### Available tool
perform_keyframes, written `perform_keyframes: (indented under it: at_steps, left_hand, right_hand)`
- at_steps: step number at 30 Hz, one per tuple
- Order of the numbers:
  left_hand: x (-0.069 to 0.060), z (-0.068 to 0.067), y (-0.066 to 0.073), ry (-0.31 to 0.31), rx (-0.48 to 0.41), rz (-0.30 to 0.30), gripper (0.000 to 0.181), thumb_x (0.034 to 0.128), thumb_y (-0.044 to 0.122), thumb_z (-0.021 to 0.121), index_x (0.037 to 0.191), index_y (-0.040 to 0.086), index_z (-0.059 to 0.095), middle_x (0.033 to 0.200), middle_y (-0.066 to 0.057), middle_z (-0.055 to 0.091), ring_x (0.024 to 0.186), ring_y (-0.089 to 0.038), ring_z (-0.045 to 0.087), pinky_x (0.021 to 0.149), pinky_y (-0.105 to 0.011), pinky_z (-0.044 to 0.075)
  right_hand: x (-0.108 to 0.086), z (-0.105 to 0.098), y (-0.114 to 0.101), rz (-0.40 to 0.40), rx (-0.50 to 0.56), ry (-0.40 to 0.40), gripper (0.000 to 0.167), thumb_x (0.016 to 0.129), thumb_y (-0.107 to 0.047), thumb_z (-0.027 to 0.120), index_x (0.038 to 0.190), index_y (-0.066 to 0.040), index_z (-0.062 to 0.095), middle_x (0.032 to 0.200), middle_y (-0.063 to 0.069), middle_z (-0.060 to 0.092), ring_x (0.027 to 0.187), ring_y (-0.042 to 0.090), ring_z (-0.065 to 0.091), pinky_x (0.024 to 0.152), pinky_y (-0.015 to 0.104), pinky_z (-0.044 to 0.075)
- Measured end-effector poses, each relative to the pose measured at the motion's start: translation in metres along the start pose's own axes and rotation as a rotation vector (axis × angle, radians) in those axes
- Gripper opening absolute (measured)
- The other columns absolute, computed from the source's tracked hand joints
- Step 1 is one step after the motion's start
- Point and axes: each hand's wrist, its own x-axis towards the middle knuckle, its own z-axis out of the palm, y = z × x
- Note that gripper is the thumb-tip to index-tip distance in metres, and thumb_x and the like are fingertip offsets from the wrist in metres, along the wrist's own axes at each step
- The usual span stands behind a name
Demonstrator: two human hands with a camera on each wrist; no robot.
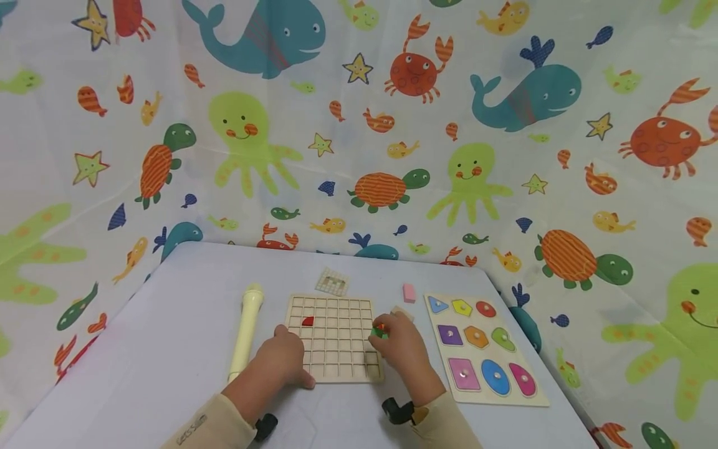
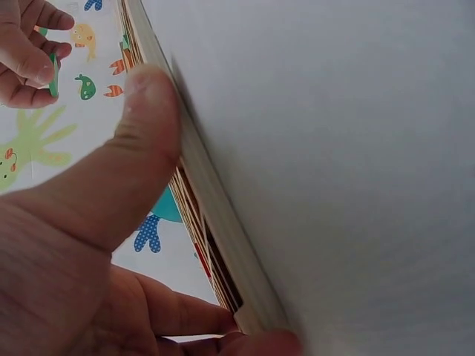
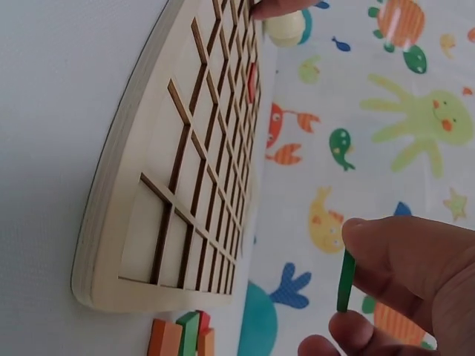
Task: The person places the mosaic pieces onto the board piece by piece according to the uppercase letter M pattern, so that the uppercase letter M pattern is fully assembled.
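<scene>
One thin green piece (image 3: 346, 282) is up in the air, over by the right edge of the wooden grid board (image 1: 339, 362), and the right hand (image 1: 401, 343) has it! Thumb at one edge, a fingertip at the opposite edge, parted only by the piece itself. It looks light and stiff, probably painted wood, perhaps a touch slick, hardly fragile; those opposite edges seem the place to pinch, leaving the flat faces free. And the left hand (image 1: 280, 357)? Clamped on the board's near left corner, thumb along the near edge, fingers round the side. The board looks rigid and should slide easily if unheld. One red piece (image 1: 308, 321) sits in the grid.
</scene>
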Motion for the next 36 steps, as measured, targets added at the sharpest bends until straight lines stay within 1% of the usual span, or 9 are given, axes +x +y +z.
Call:
perform_keyframes:
  at_steps: [5,10,14,18,21,25,32,36]
  left_hand:
    - [0.003,0.007,-0.004,-0.02,0.022,-0.004,0.084,0.0573,0.053,0.103,0.097,-0.012,0.068,0.108,-0.022,0.049,0.071,-0.025,0.06,0.066,-0.037,0.056]
    - [0.004,0.011,-0.005,-0.017,0.009,-0.002,0.086,0.0561,0.053,0.104,0.1,-0.012,0.067,0.108,-0.021,0.048,0.071,-0.026,0.059,0.066,-0.038,0.055]
    - [0.002,0.01,-0.005,0.012,0.006,0.017,0.084,0.0563,0.052,0.104,0.097,-0.012,0.067,0.105,-0.02,0.047,0.069,-0.025,0.059,0.065,-0.038,0.056]
    - [-0.001,0.008,-0.005,0.05,0.019,0.042,0.082,0.0565,0.051,0.104,0.094,-0.012,0.066,0.102,-0.02,0.047,0.066,-0.024,0.058,0.063,-0.038,0.056]
    - [-0.002,0.006,-0.004,0.053,0.024,0.042,0.084,0.0569,0.051,0.104,0.095,-0.013,0.066,0.102,-0.02,0.047,0.066,-0.024,0.058,0.063,-0.038,0.056]
    - [-0.002,0.004,-0.003,0.041,0.02,0.027,0.087,0.057,0.052,0.103,0.097,-0.015,0.065,0.103,-0.021,0.047,0.067,-0.024,0.058,0.064,-0.038,0.057]
    - [0.0,0.004,-0.003,0.039,-0.004,0.004,0.087,0.0574,0.05,0.104,0.099,-0.015,0.065,0.105,-0.021,0.046,0.068,-0.025,0.058,0.064,-0.038,0.056]
    - [0.002,0.004,-0.002,0.029,-0.005,-0.006,0.084,0.0573,0.051,0.104,0.098,-0.013,0.065,0.106,-0.021,0.047,0.069,-0.026,0.059,0.065,-0.039,0.057]
  right_hand:
    - [-0.003,0.003,-0.003,-0.02,0.011,-0.002,0.027,0.091,-0.024,0.083,0.116,-0.016,0.078,0.103,0.001,0.063,0.093,0.02,0.061,0.074,0.036,0.057]
    - [-0.008,0.004,-0.004,-0.049,0.025,0.011,0.025,0.091,-0.023,0.083,0.115,-0.016,0.078,0.103,0.003,0.064,0.093,0.02,0.061,0.073,0.033,0.055]
    - [-0.008,0.004,-0.005,-0.09,0.026,0.018,0.025,0.092,-0.022,0.084,0.115,-0.015,0.078,0.103,0.006,0.064,0.091,0.02,0.06,0.071,0.029,0.053]
    - [-0.005,0.006,-0.008,-0.126,0.033,0.01,0.025,0.092,-0.022,0.084,0.116,-0.017,0.078,0.102,0.0,0.062,0.093,0.021,0.061,0.071,0.027,0.051]
    - [-0.003,0.01,-0.01,-0.15,0.043,0.001,0.026,0.092,-0.021,0.084,0.117,-0.018,0.077,0.102,-0.004,0.061,0.096,0.022,0.062,0.072,0.028,0.05]
    - [0.002,0.015,-0.011,-0.181,0.06,-0.01,0.025,0.093,-0.022,0.083,0.117,-0.017,0.077,0.104,-0.003,0.063,0.097,0.02,0.061,0.074,0.031,0.051]
    - [0.011,0.023,-0.023,-0.181,0.08,-0.028,0.023,0.093,-0.02,0.082,0.116,-0.017,0.078,0.107,0.0,0.065,0.103,0.022,0.065,0.085,0.041,0.057]
    - [0.017,0.026,-0.029,-0.171,0.062,-0.047,0.024,0.094,-0.022,0.082,0.116,-0.018,0.078,0.107,0.0,0.066,0.102,0.021,0.064,0.086,0.041,0.057]
